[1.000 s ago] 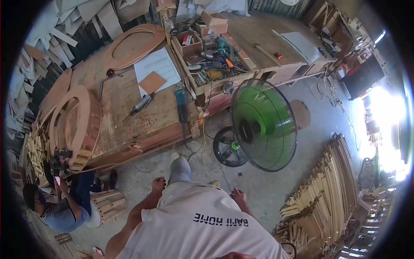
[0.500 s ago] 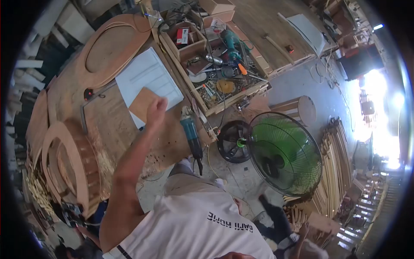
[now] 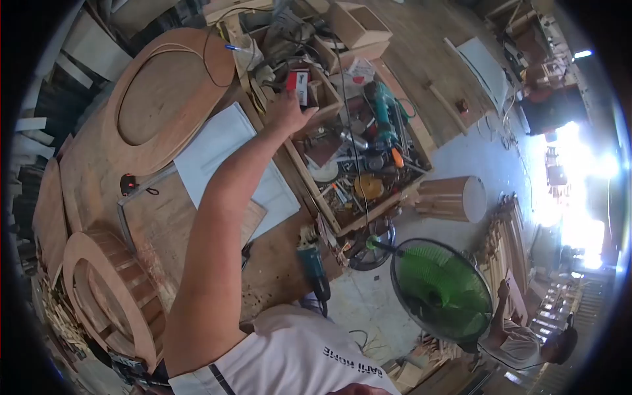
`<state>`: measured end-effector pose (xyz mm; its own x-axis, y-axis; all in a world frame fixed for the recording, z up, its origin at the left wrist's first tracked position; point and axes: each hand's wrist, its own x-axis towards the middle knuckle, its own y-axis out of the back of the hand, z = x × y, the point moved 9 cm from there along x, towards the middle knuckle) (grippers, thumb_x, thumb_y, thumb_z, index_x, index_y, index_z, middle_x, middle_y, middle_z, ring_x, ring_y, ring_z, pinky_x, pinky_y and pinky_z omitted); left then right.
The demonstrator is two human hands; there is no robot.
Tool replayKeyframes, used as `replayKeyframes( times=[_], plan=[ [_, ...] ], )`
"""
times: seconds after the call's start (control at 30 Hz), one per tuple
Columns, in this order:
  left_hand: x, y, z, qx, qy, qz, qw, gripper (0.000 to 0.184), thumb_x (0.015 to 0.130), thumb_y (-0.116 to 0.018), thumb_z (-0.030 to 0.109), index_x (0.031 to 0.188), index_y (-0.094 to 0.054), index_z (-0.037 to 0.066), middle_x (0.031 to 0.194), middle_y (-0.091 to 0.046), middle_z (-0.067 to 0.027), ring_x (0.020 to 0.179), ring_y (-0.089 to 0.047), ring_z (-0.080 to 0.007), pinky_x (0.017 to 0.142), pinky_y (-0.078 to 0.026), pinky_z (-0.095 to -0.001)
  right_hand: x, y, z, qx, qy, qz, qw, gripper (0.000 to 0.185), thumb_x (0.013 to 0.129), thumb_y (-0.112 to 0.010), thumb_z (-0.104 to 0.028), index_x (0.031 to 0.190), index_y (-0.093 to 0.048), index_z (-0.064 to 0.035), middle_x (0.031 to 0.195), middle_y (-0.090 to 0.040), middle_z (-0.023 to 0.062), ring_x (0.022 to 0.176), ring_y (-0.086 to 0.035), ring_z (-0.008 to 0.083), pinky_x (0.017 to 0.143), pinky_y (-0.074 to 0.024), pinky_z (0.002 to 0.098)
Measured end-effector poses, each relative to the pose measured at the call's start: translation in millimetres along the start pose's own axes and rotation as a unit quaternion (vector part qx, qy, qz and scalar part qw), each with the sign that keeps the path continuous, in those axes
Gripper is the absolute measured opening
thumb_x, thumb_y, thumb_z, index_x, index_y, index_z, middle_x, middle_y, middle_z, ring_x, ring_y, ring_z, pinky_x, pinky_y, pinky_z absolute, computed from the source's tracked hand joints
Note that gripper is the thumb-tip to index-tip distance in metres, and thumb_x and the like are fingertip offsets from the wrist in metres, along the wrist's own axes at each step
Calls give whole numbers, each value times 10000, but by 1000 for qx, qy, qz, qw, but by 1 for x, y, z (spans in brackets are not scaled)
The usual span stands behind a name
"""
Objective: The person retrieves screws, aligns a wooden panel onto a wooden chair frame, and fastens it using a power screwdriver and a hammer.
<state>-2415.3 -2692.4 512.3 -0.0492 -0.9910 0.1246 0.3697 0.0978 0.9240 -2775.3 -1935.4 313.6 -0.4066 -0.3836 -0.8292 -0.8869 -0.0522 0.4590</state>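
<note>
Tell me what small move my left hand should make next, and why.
Probably close the left hand on the red-and-white box: the hand is at its near edge, over the wooden compartment, with the thumb spread. Whether it grips the box is unclear.

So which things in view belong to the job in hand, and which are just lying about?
Likely part of the job:
left hand, reaching in
red-and-white packet, at its fingertips
small wooden box, holding the packet
tool tray

Apparently just lying about:
paper sheets
tape measure
oval wooden ring
power tool outside the tray
green fan
</note>
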Motion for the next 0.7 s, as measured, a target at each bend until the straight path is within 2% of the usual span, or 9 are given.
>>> replayKeyframes(
  times=[0.07, 0.13, 0.2, 0.23, 0.33, 0.47, 0.57, 0.67, 0.7],
  plan=[
    [23, -24, -12, 44, 84, -85, 992, 669, 762, -689, 501, 1182, -475, 27, 1104, -612, -201, 986, -625, -353, 824, -502, -433, -4, 12, -21, -19, 30, 6, 999, 312, 893, -595, -269, 1080, -614, -20, 937, -674, 74, 773, -659, 177, 627, -505, 289],
    [45, -47, -27, 6, 75, -97, 993, 684, 738, -713, 506, 1167, -483, 26, 1050, -648, -199, 960, -648, -353, 847, -493, -451, -11, 22, -39, -34, 65, 12, 997, 290, 893, -591, -260, 1064, -619, -28, 919, -674, 64, 763, -659, 172, 617, -502, 285],
    [50, -48, -27, 11, 49, -102, 994, 693, 728, -726, 499, 1162, -483, 17, 1050, -643, -207, 974, -645, -351, 854, -491, -455, -16, 30, -37, 108, 28, 9, 994, 269, 892, -586, -252, 1048, -624, -35, 901, -673, 53, 753, -659, 167, 608, -500, 282],
    [48, -38, -22, 26, 36, -79, 996, 851, 654, -787, 478, 1191, -387, -47, 991, -648, -258, 939, -651, -373, 784, -526, -453, -9, 22, -17, 371, -101, 4, 923, 242, 891, -583, -241, 1023, -628, -44, 880, -670, 42, 749, -658, 158, 600, -497, 275],
    [51, -42, -22, 33, 33, -39, 998, 841, 645, -786, 461, 1193, -388, -38, 1018, -648, -246, 976, -640, -366, 815, -520, -440, 2, 18, -33, 289, -43, -14, 956, 208, 888, -570, -228, 993, -624, -56, 828, -651, 20, 719, -645, 127, 581, -484, 262],
    [50, -24, -31, -55, 110, 15, 992, 496, 755, -639, 370, 1071, -523, 5, 980, -664, -202, 913, -649, -357, 795, -515, -449, -1, 8, -99, -15, 161, -63, 985, 200, 891, -547, -239, 919, -638, -63, 773, -638, 22, 707, -644, 124, 569, -484, 262],
    [70, -25, -63, -221, 168, 68, 958, 322, 797, -560, 302, 939, -607, 17, 933, -664, -193, 869, -646, -364, 764, -499, -484, -14, 7, -119, -30, 147, -52, 987, 209, 892, -530, -244, 857, -644, -73, 739, -629, 19, 691, -638, 117, 557, -479, 260],
    [92, -50, -69, -182, 137, -11, 974, 239, 807, -532, 243, 850, -639, 33, 891, -666, -178, 872, -633, -380, 768, -476, -500, 2, 10, -122, -102, 143, -61, 983, 212, 889, -519, -235, 814, -634, -73, 719, -619, 19, 677, -630, 116, 551, -476, 266],
    [100, -68, -74, -148, 110, -38, 982, 295, 816, -549, 269, 972, -617, 28, 973, -646, -205, 946, -610, -392, 830, -463, -487, 4, 10, -118, -93, 132, -65, 985, 208, 891, -513, -227, 820, -631, -71, 723, -621, 23, 676, -630, 119, 552, -478, 273]
  ],
)
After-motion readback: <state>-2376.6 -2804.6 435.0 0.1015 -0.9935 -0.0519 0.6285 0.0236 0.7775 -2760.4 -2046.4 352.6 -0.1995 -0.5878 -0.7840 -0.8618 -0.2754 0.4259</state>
